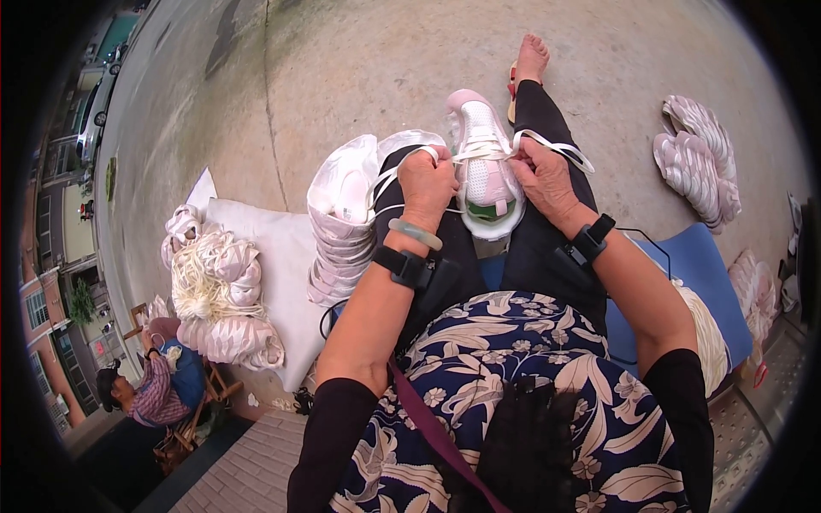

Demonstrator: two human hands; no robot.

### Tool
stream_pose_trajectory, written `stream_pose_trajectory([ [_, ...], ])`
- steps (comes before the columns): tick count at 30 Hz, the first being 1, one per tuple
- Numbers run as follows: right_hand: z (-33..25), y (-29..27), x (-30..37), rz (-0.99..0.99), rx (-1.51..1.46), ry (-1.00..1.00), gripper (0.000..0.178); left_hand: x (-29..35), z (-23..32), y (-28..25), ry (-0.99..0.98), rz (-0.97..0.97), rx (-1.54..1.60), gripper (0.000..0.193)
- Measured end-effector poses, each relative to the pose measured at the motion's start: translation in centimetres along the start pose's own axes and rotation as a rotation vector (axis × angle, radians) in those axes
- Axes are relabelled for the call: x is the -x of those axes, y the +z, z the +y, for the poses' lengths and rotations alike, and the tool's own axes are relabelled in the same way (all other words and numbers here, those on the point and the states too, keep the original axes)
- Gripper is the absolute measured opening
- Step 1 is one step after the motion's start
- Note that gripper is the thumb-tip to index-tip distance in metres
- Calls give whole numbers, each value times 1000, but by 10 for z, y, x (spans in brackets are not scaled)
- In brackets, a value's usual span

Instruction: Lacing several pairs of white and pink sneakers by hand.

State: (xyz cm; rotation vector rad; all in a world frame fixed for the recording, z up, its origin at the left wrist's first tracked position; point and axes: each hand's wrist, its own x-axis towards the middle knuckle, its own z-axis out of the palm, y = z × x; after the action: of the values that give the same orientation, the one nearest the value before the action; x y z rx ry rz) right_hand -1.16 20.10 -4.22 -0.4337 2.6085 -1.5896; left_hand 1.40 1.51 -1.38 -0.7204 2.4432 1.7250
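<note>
Between my knees rests a pink-and-white shoe upper (483,181), its toe pointing away from me and a green patch showing at its near opening. White lace crosses its front. My left hand (427,186) is closed on the lace just left of the upper. On the other side, my right hand (546,177) pinches the white shoelace (571,154), which loops out over my right leg. The lace looks drawn sideways between both hands. Beside my left leg stands a nested stack of similar shoe uppers (332,272).
A bundle of cream laces (205,278) lies among more uppers on a white sheet (286,248) at left. Bundled uppers (697,162) sit on the concrete at right. White cord (705,333) hangs by a blue seat (710,274). Another person (158,385) sits far left.
</note>
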Motion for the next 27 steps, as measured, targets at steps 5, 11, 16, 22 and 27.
stream_pose_trajectory([
  [5, 2, 0, 2, 24, -44, -6, 12, -9, -3, -3, -83, -89, -78, 9],
  [11, -7, -6, 4, 122, -155, 114, 13, -17, -32, 1, 324, -10, -266, 8],
  [16, -27, -4, 13, 91, 6, -171, 6, -12, -16, -3, 197, -135, -149, 8],
  [22, -56, 23, 4, -314, -370, 517, 13, -17, -12, -6, 72, -220, -127, 9],
  [27, -60, 37, -3, -260, -316, 518, 18, -32, -6, -3, 103, -266, -257, 8],
])
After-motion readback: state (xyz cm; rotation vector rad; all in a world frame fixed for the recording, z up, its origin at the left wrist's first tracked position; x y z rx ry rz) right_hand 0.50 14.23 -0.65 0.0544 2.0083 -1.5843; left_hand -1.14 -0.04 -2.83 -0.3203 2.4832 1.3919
